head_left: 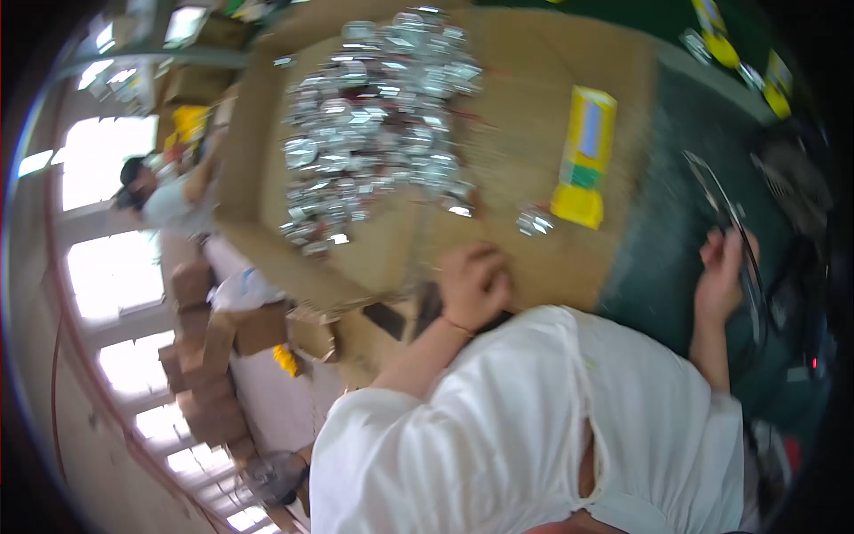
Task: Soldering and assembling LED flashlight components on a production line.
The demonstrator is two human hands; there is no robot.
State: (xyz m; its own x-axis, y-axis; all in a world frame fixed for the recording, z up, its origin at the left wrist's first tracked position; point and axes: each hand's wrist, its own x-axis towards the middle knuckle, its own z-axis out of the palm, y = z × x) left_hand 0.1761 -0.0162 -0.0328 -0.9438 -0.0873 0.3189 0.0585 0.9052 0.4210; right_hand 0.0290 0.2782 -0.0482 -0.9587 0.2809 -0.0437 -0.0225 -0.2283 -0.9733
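Observation:
My left hand (477, 283) rests at the near edge of the cardboard (520, 156), its fingers curled in; whatever they might hold is hidden. Beyond it lies a big heap of small shiny round metal pieces (382, 125), with thin red bits among them. One similar metal piece (535, 220) sits apart, to the right of that hand. Close by is a long yellow box (584, 160) with blue and green patches. Over at the right, my right hand (725, 271) is closed around a thin, dark, looped frame (740, 222) with a shiny upper part, perhaps eyeglasses.
Cardboard walls (245, 169) bound the heap at left. A dark green surface (654, 196) continues at right, with a dark grey object (792, 178) on it. More yellow packages (716, 36) lie at the far right. Another person (169, 196) works at left, near stacked cartons (209, 383).

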